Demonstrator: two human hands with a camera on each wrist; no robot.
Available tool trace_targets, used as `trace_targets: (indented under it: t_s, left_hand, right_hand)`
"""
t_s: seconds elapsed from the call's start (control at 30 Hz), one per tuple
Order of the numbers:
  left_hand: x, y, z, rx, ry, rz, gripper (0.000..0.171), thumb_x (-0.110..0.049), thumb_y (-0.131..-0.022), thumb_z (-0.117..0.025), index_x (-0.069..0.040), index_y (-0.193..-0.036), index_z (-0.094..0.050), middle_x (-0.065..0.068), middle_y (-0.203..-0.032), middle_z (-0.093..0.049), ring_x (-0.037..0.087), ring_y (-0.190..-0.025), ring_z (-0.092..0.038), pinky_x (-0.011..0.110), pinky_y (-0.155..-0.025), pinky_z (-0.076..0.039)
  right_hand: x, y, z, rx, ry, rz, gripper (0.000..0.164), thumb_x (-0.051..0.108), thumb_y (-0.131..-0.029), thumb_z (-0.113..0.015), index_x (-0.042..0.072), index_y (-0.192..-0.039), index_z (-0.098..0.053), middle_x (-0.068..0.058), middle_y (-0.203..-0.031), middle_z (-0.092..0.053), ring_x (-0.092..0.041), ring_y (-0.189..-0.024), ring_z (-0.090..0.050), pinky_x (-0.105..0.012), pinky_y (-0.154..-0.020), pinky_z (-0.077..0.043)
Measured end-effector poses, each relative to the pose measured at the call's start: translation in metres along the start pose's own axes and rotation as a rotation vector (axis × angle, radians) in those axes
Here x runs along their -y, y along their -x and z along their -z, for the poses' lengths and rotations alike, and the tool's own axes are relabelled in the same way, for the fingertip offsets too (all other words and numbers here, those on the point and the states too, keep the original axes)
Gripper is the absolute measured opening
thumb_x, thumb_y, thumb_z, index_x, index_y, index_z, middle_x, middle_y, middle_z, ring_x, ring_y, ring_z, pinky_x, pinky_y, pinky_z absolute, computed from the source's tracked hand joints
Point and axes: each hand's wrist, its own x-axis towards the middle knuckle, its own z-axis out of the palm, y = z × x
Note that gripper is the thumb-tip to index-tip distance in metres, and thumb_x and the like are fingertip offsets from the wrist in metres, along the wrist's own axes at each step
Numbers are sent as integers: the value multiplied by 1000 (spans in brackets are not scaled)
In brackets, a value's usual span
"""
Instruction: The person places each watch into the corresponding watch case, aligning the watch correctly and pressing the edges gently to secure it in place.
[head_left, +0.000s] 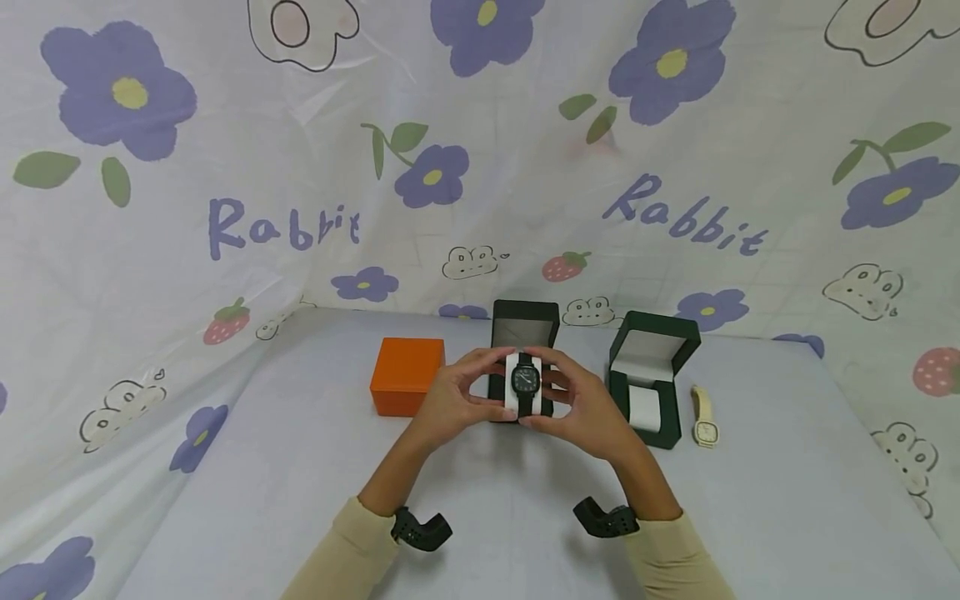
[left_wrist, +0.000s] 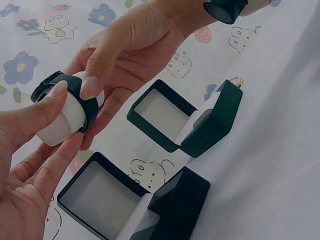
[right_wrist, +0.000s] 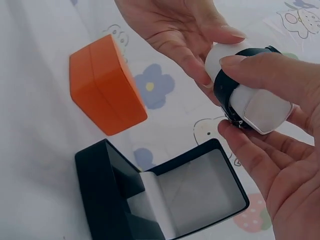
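Observation:
A black-strapped watch (head_left: pixel 525 379) with a dark square face is wrapped round a white watch cushion (right_wrist: pixel 245 100). My left hand (head_left: pixel 455 402) holds the cushion from the left, thumb at its near end and fingers at its far end. From the right, my right hand (head_left: pixel 583 406) grips it in the same way. In both wrist views, thumbs press on the strap and cushion. Just behind and below the hands stands a black watch box (head_left: pixel 525 315) with its lid raised, partly hidden in the head view.
A closed orange box (head_left: pixel 408 375) stands left of the black box. To the right is an open dark green watch box (head_left: pixel 654 375) holding a white cushion (head_left: pixel 644 408). A gold watch (head_left: pixel 705 421) lies beside it. A patterned cloth (head_left: pixel 480 167) hangs behind the white table (head_left: pixel 495 517).

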Motion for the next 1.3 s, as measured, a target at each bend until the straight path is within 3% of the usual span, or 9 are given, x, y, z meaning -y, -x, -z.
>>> trace_targets:
  t_s: [0.17,0.4,0.6,0.87,1.17,1.3]
  left_hand:
    - [-1,0,0,7,-1,-2,78,-1,-76,-88,-23,-144,-58,3,-141,-56,27,-124,-57,41,-82,-62]
    - [-1,0,0,5,0,-6,77,-1,-77,-88,-23,-145,-58,2,-141,-56,26,-123,-58,41,-82,-62]
    - [-1,0,-2,10,11,-17,78,1,-76,-88,-25,-144,-59,2,-141,-56,26,-123,-59,42,-82,-62]
    - [-2,0,-3,28,10,-33,78,0,-75,-89,-20,-144,-59,4,-141,-56,29,-119,-59,42,-81,-62]
    - [-2,1,0,11,-10,-14,77,0,-78,-87,-20,-145,-58,4,-141,-55,28,-123,-58,40,-83,-62]
    - [-3,0,2,12,-22,1,75,-2,-80,-86,-15,-147,-55,5,-142,-55,30,-123,-57,40,-83,-62]
  right_hand:
    - [-17,-2,-1,-15,-8,22,85,-6,-74,-87,11,-148,-48,-14,-143,-53,-33,-121,-60,-41,-101,-54]
    - [-28,-2,-2,-9,8,35,88,11,-77,-90,26,-151,-46,-3,-143,-53,-25,-121,-60,-44,-99,-55]
    - [-27,-2,-2,-23,23,60,86,9,-76,-91,25,-149,-49,-3,-140,-56,-24,-116,-61,-41,-97,-56]
    - [-25,0,-2,-59,33,106,83,3,-72,-92,13,-145,-53,-9,-136,-59,-29,-110,-63,-40,-92,-59]
    - [-27,-2,-2,-18,39,97,83,15,-78,-90,23,-150,-49,-3,-141,-56,-26,-118,-62,-40,-97,-56]
    - [-24,-2,3,-18,61,108,89,10,-77,-90,21,-153,-46,-4,-146,-51,-26,-123,-59,-37,-99,-55]
